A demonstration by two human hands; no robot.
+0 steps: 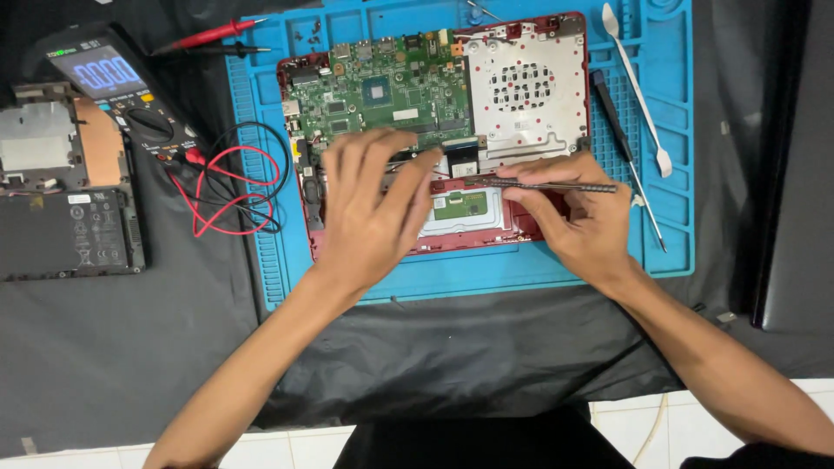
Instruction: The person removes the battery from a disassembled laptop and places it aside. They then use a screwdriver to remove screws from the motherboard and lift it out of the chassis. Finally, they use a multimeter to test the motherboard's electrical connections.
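Note:
An opened red laptop base (573, 87) lies on a blue work mat (261, 260), with its green circuit board (382, 91) and a silver plate (526, 87) exposed. My left hand (369, 213) rests on the laptop's middle, fingers spread and fingertips touching the lower edge of the board. My right hand (578, 217) grips a thin dark screwdriver (556, 186) held flat, its tip pointing left toward the left hand's fingertips. A small green touchpad board (460, 206) shows between the hands.
A multimeter (113, 87) with red and black leads (230, 187) sits left of the mat. A flat black battery (69, 234) and metal part (52, 143) lie far left. A white spudger (634, 82) and another screwdriver (621, 139) lie on the mat's right side.

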